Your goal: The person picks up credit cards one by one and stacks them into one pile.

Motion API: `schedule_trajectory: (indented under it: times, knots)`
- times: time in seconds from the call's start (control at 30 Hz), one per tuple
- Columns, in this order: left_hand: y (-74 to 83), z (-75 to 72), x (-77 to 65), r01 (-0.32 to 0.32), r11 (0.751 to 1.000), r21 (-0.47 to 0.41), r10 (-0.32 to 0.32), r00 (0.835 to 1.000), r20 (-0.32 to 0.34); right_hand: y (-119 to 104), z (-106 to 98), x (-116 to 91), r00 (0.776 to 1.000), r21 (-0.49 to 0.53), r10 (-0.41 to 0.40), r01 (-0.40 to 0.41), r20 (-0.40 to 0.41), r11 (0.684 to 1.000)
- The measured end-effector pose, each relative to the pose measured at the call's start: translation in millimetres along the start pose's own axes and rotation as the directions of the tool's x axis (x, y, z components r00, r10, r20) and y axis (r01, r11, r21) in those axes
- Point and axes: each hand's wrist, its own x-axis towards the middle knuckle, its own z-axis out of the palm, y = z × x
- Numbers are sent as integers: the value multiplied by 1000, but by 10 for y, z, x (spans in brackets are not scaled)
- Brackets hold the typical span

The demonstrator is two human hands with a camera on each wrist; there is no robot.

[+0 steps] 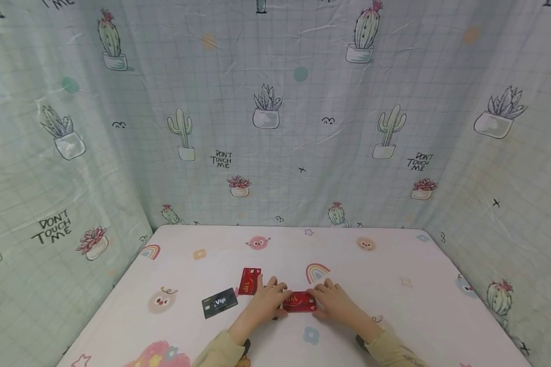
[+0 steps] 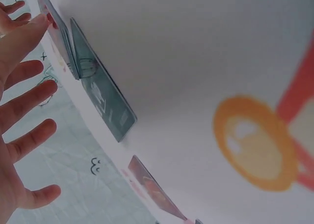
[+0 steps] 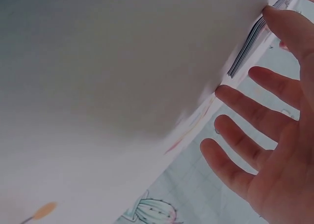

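left hand [image 1: 266, 302] and right hand [image 1: 335, 305] pinch the card stack [image 1: 300, 304], three o'clock from the left, long axis nine-to-three, both touching!

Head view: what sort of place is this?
Probably a curtained-off booth: grey-green cactus-print fabric hangs along three sides of a pale, cartoon-printed table, where a black rectangular VIP card lies.

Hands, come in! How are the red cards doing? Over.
Left hand, right hand: touching opposite ends of the red-topped card stack. Possibly in the way: dark card close beside the stack's left end.
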Motion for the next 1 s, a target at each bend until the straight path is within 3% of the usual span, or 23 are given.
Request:
schedule_trajectory:
  times: [0.33, 0.63, 1.0]
  knots:
    - [12, -73, -128, -30, 999, 29, 32, 996, -86, 35, 16, -80, 997, 53, 34, -37, 68, 998]
    - [-4, -173, -238, -50, 998, 44, 56, 988, -141, -16, -53, -123, 1000, 62, 6, -7, 18, 998]
    - [-66, -285, -424, -1, 998, 70, 9, 994, -110, -69, -97, -92, 1000, 58, -24, 24, -11, 998]
